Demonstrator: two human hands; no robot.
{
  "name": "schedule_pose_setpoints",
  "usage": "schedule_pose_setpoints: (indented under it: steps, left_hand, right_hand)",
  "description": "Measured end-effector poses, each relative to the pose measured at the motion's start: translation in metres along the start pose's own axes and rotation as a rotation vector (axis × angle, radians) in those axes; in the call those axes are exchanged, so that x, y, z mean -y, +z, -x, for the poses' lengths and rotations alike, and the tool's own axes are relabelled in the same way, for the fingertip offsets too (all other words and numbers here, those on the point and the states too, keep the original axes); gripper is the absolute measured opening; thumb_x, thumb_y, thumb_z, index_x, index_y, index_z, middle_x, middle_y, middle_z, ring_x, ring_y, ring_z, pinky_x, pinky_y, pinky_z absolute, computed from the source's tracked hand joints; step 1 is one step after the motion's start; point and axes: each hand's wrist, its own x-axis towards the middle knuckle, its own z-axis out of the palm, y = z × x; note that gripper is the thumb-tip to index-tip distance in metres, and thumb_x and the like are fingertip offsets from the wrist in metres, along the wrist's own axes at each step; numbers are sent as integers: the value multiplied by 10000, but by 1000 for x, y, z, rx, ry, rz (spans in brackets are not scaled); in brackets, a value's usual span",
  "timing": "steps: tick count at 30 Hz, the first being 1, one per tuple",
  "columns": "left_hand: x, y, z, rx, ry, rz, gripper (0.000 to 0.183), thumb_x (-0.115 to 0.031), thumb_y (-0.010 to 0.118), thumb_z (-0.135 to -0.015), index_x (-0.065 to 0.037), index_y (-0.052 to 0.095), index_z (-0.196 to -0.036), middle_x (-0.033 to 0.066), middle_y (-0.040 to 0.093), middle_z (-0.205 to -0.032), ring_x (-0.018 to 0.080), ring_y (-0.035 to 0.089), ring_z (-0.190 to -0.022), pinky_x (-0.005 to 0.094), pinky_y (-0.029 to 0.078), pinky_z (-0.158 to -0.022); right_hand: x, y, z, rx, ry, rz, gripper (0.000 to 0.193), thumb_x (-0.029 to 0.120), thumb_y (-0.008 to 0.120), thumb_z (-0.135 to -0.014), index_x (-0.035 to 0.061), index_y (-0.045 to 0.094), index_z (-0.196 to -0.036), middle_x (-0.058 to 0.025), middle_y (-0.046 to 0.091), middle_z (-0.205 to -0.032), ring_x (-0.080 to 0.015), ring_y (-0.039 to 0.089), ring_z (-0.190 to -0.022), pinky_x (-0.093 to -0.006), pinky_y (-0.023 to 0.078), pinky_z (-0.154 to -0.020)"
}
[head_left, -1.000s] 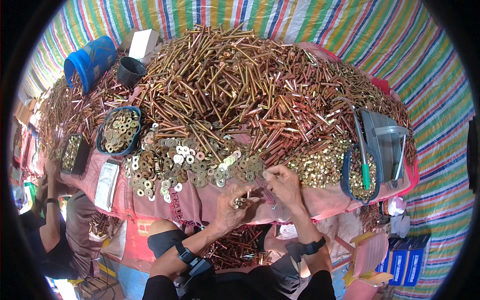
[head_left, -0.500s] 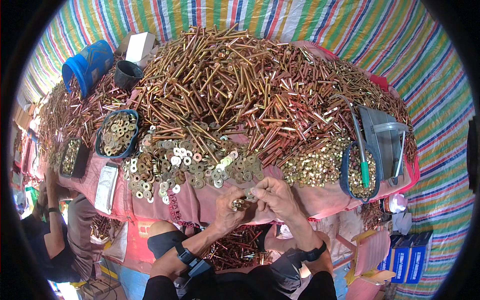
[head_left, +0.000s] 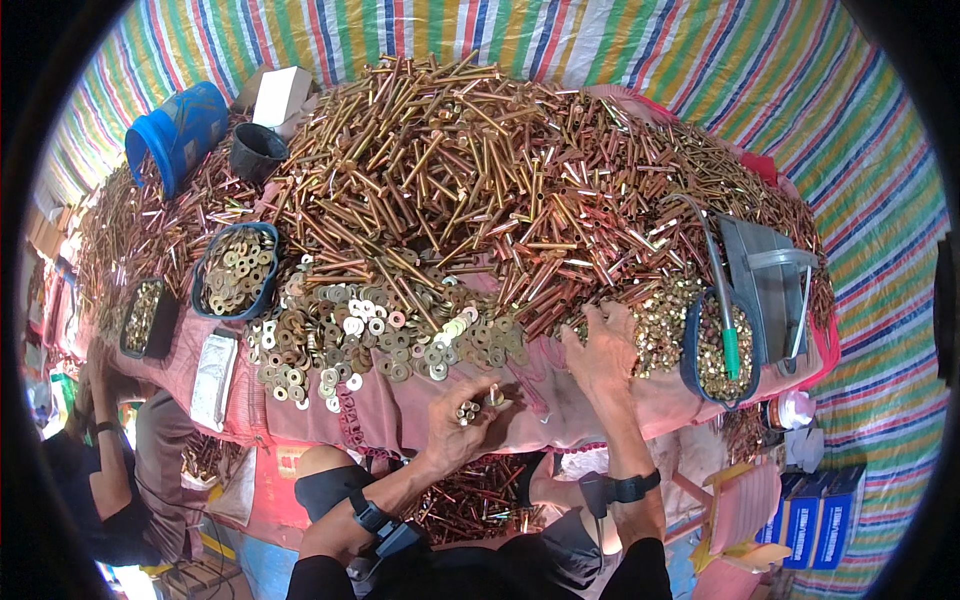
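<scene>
My left hand (head_left: 452, 432) is closed around several metal bolts (head_left: 467, 411), held over the near edge of the pink cloth with their ends pointing up. One bolt (head_left: 495, 394) stands apart near its fingertips, with what looks like a washer around it. My right hand (head_left: 603, 352) reaches palm down to the left side of a heap of small brassy nuts (head_left: 655, 335), its fingers apart and touching the heap. Whether a nut is under the fingertips is hidden. Flat round washers (head_left: 400, 345) lie spread out beyond my left hand.
A large mound of bronze-coloured bolts and tubes (head_left: 440, 170) fills the back. A blue tub of nuts (head_left: 690, 345) stands right, a blue tub of washers (head_left: 205, 285) left. Behind are a blue bucket (head_left: 190, 130) and black cup (head_left: 257, 152). A co-worker's arm (head_left: 105, 450) shows far left.
My right hand has left the bolts in my left hand and moved right and away from me to the nuts. My left hand stays nearly in place, still gripping the bolts.
</scene>
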Motion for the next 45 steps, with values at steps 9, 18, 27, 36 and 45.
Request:
schedule_pose_setpoints:
  steps: [9, 18, 27, 36, 45]
  left_hand:
    - [3, -2, 0, 18, 80, 17, 346, 43, 764, -838, -16, 700, -1173, 118, 717, -936, 230, 692, -798, 340, 543, -701]
    - [4, -2, 0, 31, 57, -51, 357, 37, 775, -834, -38, 707, -1177, 117, 728, -960, 241, 706, -830, 346, 550, -725]
    - [1, -5, 0, 61, 51, -43, 397, 64, 789, -821, -30, 701, -1197, 129, 761, -1015, 251, 728, -906, 350, 570, -804]
    - [2, -2, -1, 39, 127, -61, 355, 33, 767, -819, -21, 708, -1165, 131, 716, -913, 259, 691, -781, 349, 545, -687]
    - [5, -2, -3, 13, 252, -144, 413, 43, 791, -799, -20, 707, -1199, 137, 729, -966, 287, 703, -834, 354, 557, -738]
  right_hand:
    - [-6, 10, -11, 152, 27, 72, 778, 350, 947, -706, 21, 653, -1347, -174, 627, -1284, -384, 582, -1228, -487, 518, -1000]
    - [0, 1, -2, 16, -128, -321, 493, 4, 806, -847, 2, 658, -1317, -151, 682, -1129, -299, 692, -995, -368, 585, -875]
    - [12, -18, 14, 91, 183, -1406, 389, -1, 749, -969, -47, 633, -1338, -93, 707, -1112, -116, 673, -915, -248, 581, -811]
    - [57, -44, 27, 219, 0, -1312, 335, 22, 795, -939, -53, 665, -1238, -84, 714, -1084, -118, 677, -971, -272, 575, -823]
    - [81, -60, 34, 17, -545, -758, 263, 58, 846, -853, -2, 737, -1085, -144, 725, -998, -264, 725, -853, -357, 589, -704]
